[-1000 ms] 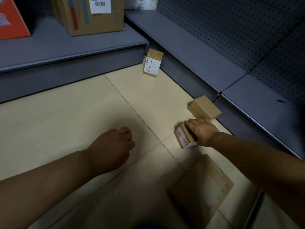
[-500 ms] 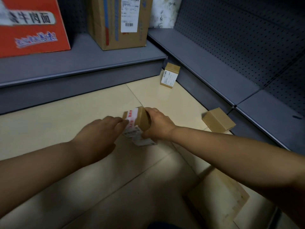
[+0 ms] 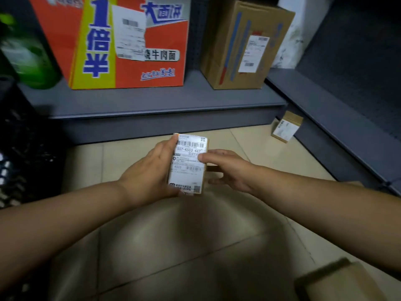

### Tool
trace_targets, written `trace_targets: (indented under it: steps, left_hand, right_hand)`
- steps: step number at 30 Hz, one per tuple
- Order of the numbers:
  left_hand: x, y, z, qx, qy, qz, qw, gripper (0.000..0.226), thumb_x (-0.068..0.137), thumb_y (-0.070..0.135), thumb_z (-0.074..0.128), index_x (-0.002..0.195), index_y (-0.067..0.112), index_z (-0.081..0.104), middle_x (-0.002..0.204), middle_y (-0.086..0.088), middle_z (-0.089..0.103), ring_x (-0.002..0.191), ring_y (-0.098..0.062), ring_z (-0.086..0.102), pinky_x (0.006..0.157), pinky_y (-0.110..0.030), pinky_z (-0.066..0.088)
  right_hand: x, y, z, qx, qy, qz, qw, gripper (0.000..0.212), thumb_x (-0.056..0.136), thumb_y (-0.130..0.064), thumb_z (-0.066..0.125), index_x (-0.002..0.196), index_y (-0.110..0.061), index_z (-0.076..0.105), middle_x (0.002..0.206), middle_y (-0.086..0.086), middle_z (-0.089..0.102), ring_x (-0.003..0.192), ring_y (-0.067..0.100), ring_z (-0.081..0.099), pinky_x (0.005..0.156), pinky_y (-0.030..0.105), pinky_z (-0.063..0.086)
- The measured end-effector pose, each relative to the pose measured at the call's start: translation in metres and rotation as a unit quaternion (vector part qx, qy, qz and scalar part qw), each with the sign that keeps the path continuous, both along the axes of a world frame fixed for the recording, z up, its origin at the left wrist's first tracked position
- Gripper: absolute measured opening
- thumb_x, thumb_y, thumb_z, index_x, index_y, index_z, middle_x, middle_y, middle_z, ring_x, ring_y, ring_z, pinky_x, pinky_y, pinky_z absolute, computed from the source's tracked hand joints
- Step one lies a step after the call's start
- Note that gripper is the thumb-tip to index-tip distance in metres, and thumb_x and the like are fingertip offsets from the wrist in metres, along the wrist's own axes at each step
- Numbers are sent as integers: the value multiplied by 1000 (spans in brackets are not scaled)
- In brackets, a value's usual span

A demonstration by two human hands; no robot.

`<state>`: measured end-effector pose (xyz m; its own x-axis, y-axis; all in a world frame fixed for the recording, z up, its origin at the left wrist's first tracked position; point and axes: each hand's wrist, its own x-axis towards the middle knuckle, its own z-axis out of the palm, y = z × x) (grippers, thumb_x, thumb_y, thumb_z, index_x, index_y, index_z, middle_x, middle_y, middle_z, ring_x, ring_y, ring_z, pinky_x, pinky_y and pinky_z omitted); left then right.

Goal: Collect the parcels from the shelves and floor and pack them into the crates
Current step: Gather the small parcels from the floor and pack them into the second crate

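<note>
A small brown parcel [image 3: 188, 164] with a white shipping label facing me is held above the tiled floor at the centre of the view. My left hand [image 3: 149, 172] grips its left side and bottom. My right hand [image 3: 227, 168] holds its right side, thumb across the label. Another small labelled parcel [image 3: 285, 128] leans against the shelf base at the right. A flat brown parcel [image 3: 340, 281] lies on the floor at the lower right corner. A black crate [image 3: 19, 148] stands at the left edge, blurred.
On the low grey shelf [image 3: 152, 101] stand a large orange and yellow carton [image 3: 130, 44] and a brown carton [image 3: 245, 44] with a label. A second grey shelf [image 3: 338, 118] with a pegboard back runs along the right. A green object [image 3: 28, 53] is blurred at upper left.
My right hand lifted the small parcel off the floor beside the right shelf and brought it left to the centre. My left hand joined it. The label now faces me and the view has swung left.
</note>
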<state>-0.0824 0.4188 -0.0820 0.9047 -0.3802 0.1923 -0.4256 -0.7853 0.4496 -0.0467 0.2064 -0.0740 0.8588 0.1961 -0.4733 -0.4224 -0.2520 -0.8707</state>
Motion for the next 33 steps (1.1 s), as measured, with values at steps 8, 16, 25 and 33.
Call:
trace_targets:
  steps: [8, 16, 25, 33]
  left_hand:
    - [-15, 56, 17, -56, 7, 66, 996, 122, 54, 56, 70, 145, 35, -8, 152, 6, 23, 133, -8, 31, 97, -16, 27]
    - [-33, 106, 63, -71, -66, 197, 976, 122, 55, 55, 75, 148, 15, 8, 142, -3, 31, 131, -19, 25, 105, -26, 23]
    - [-69, 220, 131, 4, -131, 304, 944, 117, 56, 65, 67, 148, 33, 2, 128, -6, 33, 121, -28, 35, 90, -41, 39]
    - [-121, 313, 133, 24, 84, 407, 909, 111, 50, 66, 72, 139, 38, 12, 127, -7, 26, 115, -33, 45, 82, -35, 43]
  right_hand:
    - [4, 66, 16, 95, -14, -5, 995, 29, 78, -30, 73, 103, -20, 62, 100, -4, 73, 102, 17, 66, 89, 49, 52]
    - [-7, 165, 54, 140, -85, 12, 986, 59, 78, -28, 73, 129, -17, 44, 110, -2, 67, 96, 11, 67, 65, 35, 57]
    - [-28, 293, 108, 187, -189, 123, 956, 55, 79, -26, 73, 127, -17, 47, 101, 1, 71, 75, 9, 70, 58, 23, 53]
    - [-48, 396, 84, -13, -274, 288, 917, 69, 80, -56, 61, 132, -17, 41, 123, 1, 58, 110, 19, 60, 93, 29, 45]
